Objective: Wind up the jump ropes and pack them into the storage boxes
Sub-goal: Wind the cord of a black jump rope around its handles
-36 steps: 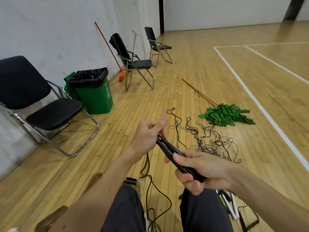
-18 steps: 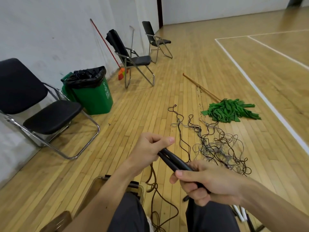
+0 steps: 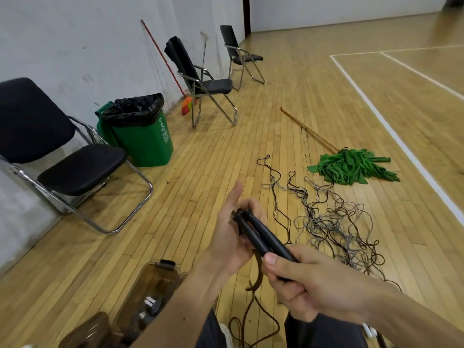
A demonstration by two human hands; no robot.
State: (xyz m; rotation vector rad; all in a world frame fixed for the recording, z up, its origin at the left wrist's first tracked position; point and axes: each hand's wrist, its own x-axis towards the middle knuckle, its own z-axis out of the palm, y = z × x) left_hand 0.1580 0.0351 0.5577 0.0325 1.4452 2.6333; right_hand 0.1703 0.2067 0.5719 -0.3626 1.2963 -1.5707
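Low in the frame's centre, my right hand (image 3: 319,285) clamps its grip on both black handles (image 3: 263,234), paired so the rope (image 3: 256,280) hangs free for winding. My left hand (image 3: 232,239) curls round their far ends, steadying them. The box (image 3: 160,270) sits lower left.

Wooden floor (image 3: 200,197) carries tangled ropes (image 3: 334,222), green mop (image 3: 351,167) (lying flat), bin (image 3: 148,144).

Ahead and to the right a tangle of ropes (image 3: 334,222) sprawls over the floor, with the green mop (image 3: 351,169) lying just beyond it; at lower left the storage box (image 3: 160,270) stands on the floor; bare boards (image 3: 185,197) run between the near chair (image 3: 80,169) and the tangle.
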